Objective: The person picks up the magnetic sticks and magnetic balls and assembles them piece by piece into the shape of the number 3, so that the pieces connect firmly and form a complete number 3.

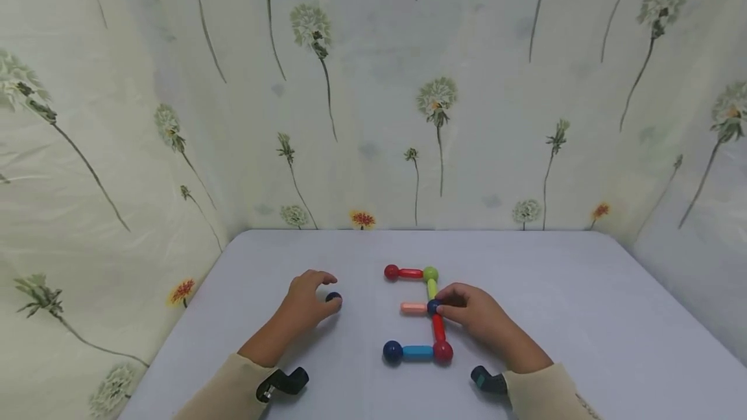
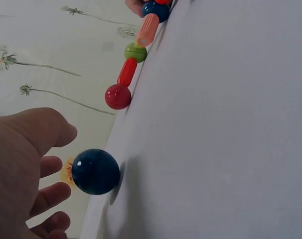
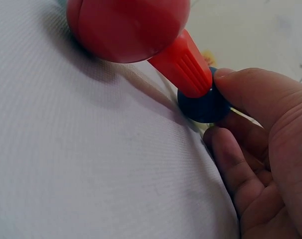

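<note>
My right hand point(image 1: 481, 316) pinches a dark blue ball point(image 3: 203, 107) between thumb and fingers, the middle joint of a figure of balls and rods on the table. From that ball run a pink rod point(image 1: 414, 308), a yellow-green rod point(image 1: 432, 288) and a red rod point(image 3: 186, 69). A green ball point(image 1: 430, 273) joins another red rod and a red ball point(image 2: 118, 96) at the far end. The near end has a larger red ball point(image 1: 443, 352), a light blue rod point(image 1: 417, 352) and a blue ball point(image 1: 393, 351). My left hand point(image 1: 306, 300) curves loosely beside a separate dark blue ball point(image 2: 95, 172), apart from it.
A white-covered table point(image 1: 560, 290) lies under everything. Behind and at the sides hangs a pale cloth point(image 1: 373, 83) printed with dandelions. Each wrist wears a black camera mount, as at the left wrist mount point(image 1: 283, 383) and right wrist mount point(image 1: 489, 381).
</note>
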Tool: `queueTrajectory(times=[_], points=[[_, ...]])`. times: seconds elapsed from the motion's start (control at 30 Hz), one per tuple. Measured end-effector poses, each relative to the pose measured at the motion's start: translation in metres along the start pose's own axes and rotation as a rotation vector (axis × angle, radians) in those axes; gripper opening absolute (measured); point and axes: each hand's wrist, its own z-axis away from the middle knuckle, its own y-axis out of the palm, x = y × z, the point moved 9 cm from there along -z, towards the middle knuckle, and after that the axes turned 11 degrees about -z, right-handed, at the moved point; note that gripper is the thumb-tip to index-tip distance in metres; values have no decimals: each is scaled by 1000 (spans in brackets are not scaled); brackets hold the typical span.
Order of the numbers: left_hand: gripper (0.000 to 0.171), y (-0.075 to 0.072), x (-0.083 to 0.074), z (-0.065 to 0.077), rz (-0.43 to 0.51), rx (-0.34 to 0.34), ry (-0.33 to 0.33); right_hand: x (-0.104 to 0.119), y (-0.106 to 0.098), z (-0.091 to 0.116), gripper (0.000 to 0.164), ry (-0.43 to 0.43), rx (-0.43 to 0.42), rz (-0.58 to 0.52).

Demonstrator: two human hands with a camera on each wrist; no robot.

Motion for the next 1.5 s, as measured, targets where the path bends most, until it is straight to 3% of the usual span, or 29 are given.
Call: queueTrajectory(times=[0.2, 0.43, 0.7, 0.93, 1.2, 1.5], points=[[46, 6, 9, -1, 2, 54, 50, -1, 0, 1, 24, -11, 0, -6], [31, 8, 11, -1, 8, 86, 77, -4, 1, -1, 23, 3, 5, -13], [27, 8, 9, -2, 40, 94, 82, 4, -2, -1, 24, -7, 6, 11], [26, 12, 1, 1, 57, 115, 106, 5, -2, -1, 23, -17, 9, 13], [25, 21, -3, 6, 59, 129, 60, -1, 5, -3, 23, -1, 21, -25], [24, 37, -23, -6, 85, 181, 57, -3, 0, -1, 23, -10, -8, 9]])
